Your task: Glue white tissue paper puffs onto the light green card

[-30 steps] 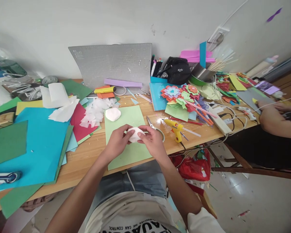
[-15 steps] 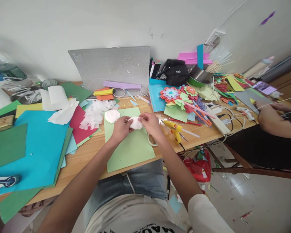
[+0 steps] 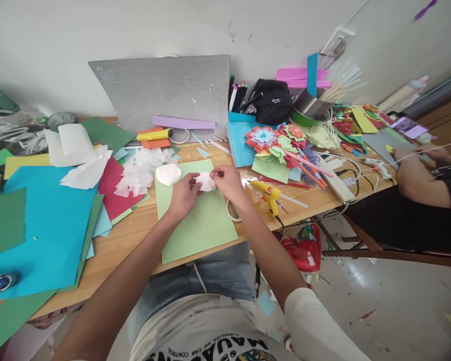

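My left hand (image 3: pixel 183 194) and my right hand (image 3: pixel 226 181) pinch a small white tissue-paper piece (image 3: pixel 205 182) between them, held just above a light green paper sheet (image 3: pixel 195 220) on the wooden table (image 3: pixel 128 240). Both hands have their fingers closed on the piece's edges. A second white tissue piece (image 3: pixel 168 174) lies on the green sheet's far left corner. A heap of white tissue scraps (image 3: pixel 139 170) sits left of it.
A yellow glue gun (image 3: pixel 267 194) lies right of my right hand, scissor handles (image 3: pixel 231 213) under my wrist. Blue, red and green sheets (image 3: pixel 48 220) cover the left. Paper flowers (image 3: pixel 274 143), a grey cutting mat (image 3: pixel 165 95) and a black pouch (image 3: pixel 272 105) stand behind. Another person's arm (image 3: pixel 421 183) rests at right.
Both hands carried the white tissue piece away from me, farther up the green sheet toward the second white piece. The view shifted slightly.
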`<action>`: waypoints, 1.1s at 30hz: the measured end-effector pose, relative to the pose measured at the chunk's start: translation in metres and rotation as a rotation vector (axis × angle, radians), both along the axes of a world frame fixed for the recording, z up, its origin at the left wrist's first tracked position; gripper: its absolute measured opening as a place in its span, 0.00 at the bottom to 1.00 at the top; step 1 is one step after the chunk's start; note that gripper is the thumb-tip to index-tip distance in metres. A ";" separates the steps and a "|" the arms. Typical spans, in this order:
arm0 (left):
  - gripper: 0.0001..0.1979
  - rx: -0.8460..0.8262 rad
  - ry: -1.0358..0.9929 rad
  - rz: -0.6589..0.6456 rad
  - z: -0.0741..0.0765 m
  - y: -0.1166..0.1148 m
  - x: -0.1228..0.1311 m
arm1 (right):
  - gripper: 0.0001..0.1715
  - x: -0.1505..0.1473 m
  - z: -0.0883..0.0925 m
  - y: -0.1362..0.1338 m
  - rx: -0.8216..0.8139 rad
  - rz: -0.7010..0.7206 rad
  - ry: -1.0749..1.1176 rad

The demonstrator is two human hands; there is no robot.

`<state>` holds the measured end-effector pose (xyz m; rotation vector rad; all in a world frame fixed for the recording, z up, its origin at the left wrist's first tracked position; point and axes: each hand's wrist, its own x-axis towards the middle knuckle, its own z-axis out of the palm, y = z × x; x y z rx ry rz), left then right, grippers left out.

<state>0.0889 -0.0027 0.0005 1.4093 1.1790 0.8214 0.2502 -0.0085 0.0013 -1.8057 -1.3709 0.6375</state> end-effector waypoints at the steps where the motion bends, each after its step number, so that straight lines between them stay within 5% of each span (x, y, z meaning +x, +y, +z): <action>1: 0.13 0.020 -0.012 0.011 -0.002 0.000 0.000 | 0.07 -0.001 -0.001 0.000 0.019 0.004 0.012; 7: 0.15 0.107 0.075 0.017 -0.008 -0.005 -0.003 | 0.09 -0.004 -0.011 -0.004 0.054 0.016 0.022; 14: 0.15 0.460 0.786 -0.103 -0.006 -0.013 -0.004 | 0.07 -0.004 -0.008 -0.017 0.018 0.023 -0.258; 18: 0.16 0.568 0.972 -0.220 -0.006 -0.017 -0.004 | 0.06 -0.005 -0.008 -0.019 0.033 0.077 -0.381; 26: 0.20 0.754 1.027 -0.332 -0.015 -0.021 -0.015 | 0.09 -0.004 0.006 -0.036 0.018 0.307 -0.525; 33: 0.23 0.861 0.839 -0.390 -0.025 -0.010 -0.018 | 0.12 -0.014 0.004 -0.053 0.070 0.385 -0.706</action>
